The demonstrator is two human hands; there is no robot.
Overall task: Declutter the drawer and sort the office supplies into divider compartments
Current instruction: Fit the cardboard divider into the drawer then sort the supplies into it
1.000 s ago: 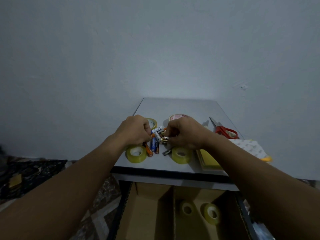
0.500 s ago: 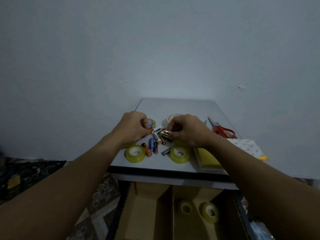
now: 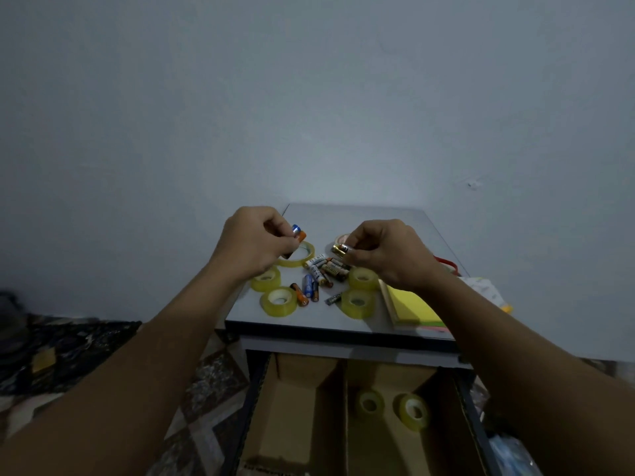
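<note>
Scissors (image 3: 446, 262) (probably) mostly hidden

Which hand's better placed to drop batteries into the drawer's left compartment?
Left, probably: the left hand holds batteries on the left compartment's side; the right hand, with its battery, lines up with the right compartment holding tape rolls.

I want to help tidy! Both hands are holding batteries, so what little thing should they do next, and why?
Probably lower them and drop what they hold into the drawer's left compartment. The left hand grips two batteries, the right hand pinches a gold battery, and the right compartment already holds two tape rolls.
</note>
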